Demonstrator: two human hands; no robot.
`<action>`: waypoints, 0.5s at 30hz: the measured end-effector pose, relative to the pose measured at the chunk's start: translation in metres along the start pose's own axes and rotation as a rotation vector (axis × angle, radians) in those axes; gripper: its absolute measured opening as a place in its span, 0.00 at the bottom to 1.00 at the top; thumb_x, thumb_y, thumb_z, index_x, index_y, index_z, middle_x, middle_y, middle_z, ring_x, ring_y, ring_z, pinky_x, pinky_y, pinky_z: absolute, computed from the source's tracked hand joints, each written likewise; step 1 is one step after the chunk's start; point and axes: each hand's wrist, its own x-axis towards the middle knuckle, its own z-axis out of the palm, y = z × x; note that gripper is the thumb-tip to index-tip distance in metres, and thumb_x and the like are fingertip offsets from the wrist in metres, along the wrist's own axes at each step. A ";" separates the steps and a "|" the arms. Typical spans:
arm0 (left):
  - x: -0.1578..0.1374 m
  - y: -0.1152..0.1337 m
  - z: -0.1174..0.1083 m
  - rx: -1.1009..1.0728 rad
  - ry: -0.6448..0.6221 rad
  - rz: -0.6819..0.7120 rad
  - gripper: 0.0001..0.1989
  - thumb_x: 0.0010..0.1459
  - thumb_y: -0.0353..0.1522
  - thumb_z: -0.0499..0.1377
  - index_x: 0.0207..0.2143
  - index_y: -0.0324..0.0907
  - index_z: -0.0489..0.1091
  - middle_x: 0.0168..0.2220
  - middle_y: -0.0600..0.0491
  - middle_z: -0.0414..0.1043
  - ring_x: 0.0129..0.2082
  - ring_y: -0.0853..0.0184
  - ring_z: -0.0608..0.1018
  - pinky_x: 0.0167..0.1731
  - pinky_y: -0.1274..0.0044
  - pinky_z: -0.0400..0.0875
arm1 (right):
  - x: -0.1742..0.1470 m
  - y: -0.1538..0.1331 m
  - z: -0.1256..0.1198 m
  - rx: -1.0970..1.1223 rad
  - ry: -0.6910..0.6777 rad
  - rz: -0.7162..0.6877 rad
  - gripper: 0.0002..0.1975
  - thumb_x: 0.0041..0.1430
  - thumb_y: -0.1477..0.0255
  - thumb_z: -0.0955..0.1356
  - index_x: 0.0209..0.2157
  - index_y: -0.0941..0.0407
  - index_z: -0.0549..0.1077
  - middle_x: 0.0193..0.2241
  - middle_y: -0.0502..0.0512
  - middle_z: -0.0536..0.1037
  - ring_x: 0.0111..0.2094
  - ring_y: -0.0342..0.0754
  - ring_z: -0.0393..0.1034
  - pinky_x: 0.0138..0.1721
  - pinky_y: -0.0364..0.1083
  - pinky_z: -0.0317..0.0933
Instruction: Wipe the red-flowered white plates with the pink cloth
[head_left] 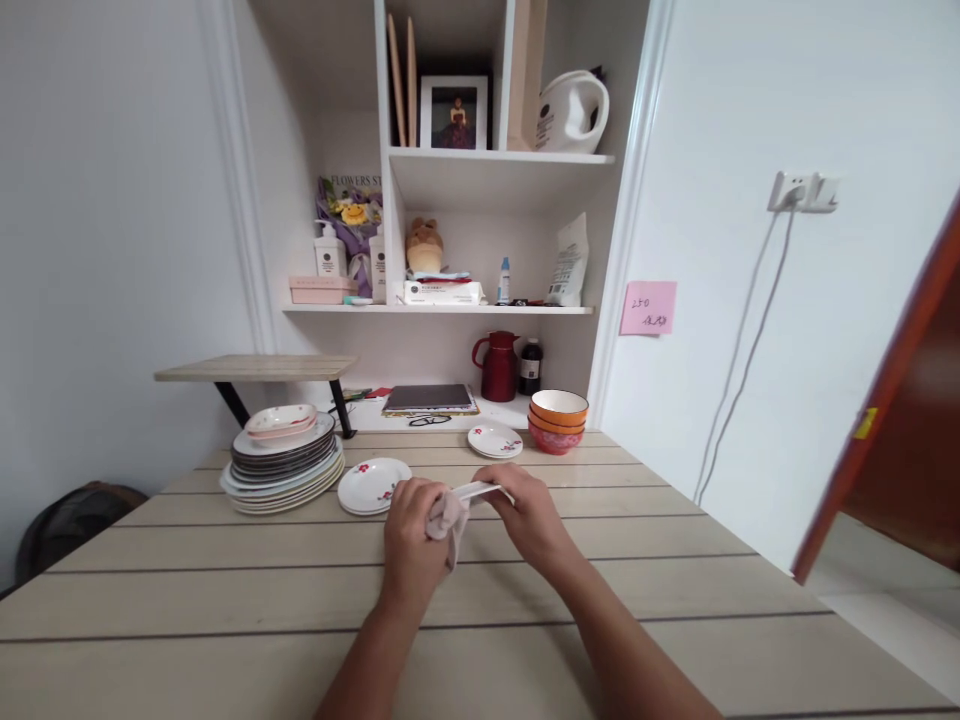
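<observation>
Over the table my right hand (531, 515) grips a small white plate (475, 491) by its rim; it is tilted and seen nearly edge-on. My left hand (412, 545) is closed round a pale pinkish cloth (450, 518), which presses against the plate's left side and hangs down a little. Just behind my left hand lie small white plates (369, 488) with red flowers, stacked. Farther back, another low stack of flowered plates (495, 440) rests beside several stacked bowls (558, 410), orange above and red below.
At the left, a tall stack of plates (281, 465) stands by a small raised shelf (259, 368) with black legs. Along the back are a closed laptop (427, 397), eyeglasses (430, 421), a red jug (500, 367) and a dark bottle (531, 368).
</observation>
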 end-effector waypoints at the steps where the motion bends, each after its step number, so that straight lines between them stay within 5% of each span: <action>1: 0.001 0.001 0.000 -0.033 0.017 -0.042 0.06 0.53 0.24 0.58 0.31 0.45 0.68 0.30 0.54 0.70 0.34 0.64 0.70 0.36 0.74 0.65 | 0.000 0.000 0.001 0.062 0.009 0.033 0.06 0.58 0.72 0.67 0.31 0.51 0.77 0.30 0.52 0.77 0.34 0.50 0.68 0.38 0.46 0.58; 10: 0.002 0.010 0.000 -0.328 0.121 -0.524 0.05 0.51 0.33 0.62 0.32 0.44 0.70 0.30 0.55 0.72 0.32 0.66 0.74 0.36 0.76 0.67 | -0.005 -0.007 0.020 0.726 0.055 0.347 0.07 0.53 0.67 0.71 0.34 0.55 0.74 0.26 0.48 0.75 0.29 0.45 0.66 0.33 0.43 0.59; 15: 0.002 0.013 0.005 -0.497 0.197 -0.702 0.12 0.48 0.38 0.65 0.33 0.42 0.72 0.33 0.53 0.76 0.36 0.63 0.77 0.41 0.74 0.69 | -0.002 -0.011 0.030 1.026 0.175 0.450 0.15 0.48 0.66 0.75 0.39 0.54 0.76 0.35 0.52 0.80 0.36 0.49 0.72 0.41 0.46 0.64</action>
